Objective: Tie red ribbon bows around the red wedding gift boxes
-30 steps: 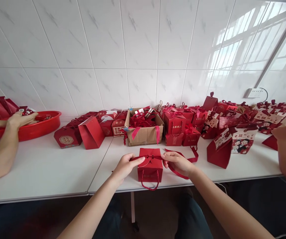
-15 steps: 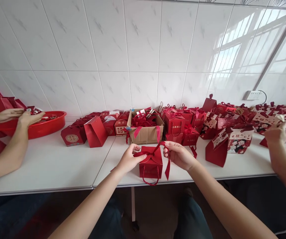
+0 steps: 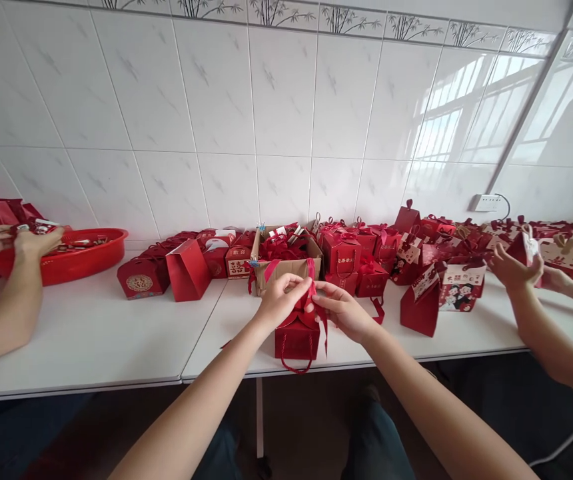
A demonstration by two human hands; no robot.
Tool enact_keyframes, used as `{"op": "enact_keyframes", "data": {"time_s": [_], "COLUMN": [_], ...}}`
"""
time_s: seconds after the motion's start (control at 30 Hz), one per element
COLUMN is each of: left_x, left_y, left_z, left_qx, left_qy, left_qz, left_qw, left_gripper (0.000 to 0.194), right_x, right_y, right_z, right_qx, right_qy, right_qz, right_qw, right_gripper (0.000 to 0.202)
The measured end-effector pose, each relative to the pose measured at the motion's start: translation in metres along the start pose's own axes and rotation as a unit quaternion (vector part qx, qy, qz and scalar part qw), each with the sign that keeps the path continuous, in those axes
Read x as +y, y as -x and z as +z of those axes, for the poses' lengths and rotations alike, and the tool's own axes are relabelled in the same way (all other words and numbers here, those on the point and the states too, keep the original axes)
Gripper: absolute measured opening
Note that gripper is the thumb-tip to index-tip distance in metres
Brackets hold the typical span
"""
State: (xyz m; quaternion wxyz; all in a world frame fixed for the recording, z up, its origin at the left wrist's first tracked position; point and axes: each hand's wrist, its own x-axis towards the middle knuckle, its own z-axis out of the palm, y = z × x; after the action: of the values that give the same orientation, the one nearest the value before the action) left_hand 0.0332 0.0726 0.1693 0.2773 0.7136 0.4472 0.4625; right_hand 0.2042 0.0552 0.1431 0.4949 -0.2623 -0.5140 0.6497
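A small red gift box (image 3: 296, 341) with a twisted cord handle stands near the table's front edge, right before me. Above its top, my left hand (image 3: 282, 301) pinches a red ribbon (image 3: 311, 288). My right hand (image 3: 342, 309) has its fingers closed on the same ribbon, close beside the left fingertips. One ribbon tail hangs down at the box's right side. The fingers partly cover the knot area and the box's lid.
Behind the box stands an open cardboard box (image 3: 286, 268) of ribbons and small items. Red gift boxes (image 3: 341, 256) crowd both sides. At left, a co-worker's hands are over a red basin (image 3: 86, 261); at right, another person's hands (image 3: 516, 270) handle a box.
My hands have come together and risen over the box, drawing the ribbon upward. The right co-worker's hands have shifted left and opened. The view has tilted up slightly.
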Motion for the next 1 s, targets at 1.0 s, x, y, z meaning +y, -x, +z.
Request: {"op": "enact_keyframes", "data": {"time_s": [1.0], "left_x": [-0.040], "left_y": [0.020], "left_z": [-0.029], "left_qx": [-0.083], "left_qy": [0.034], "left_qz": [-0.125], "left_qw": [0.988], "left_gripper": [0.050], "right_x": [0.016], "right_y": [-0.015], "right_z": [0.001], "right_qx": [0.037], "right_qy": [0.285], "right_qz": [-0.071], "right_qw": [0.955], "right_gripper": [0.030]}}
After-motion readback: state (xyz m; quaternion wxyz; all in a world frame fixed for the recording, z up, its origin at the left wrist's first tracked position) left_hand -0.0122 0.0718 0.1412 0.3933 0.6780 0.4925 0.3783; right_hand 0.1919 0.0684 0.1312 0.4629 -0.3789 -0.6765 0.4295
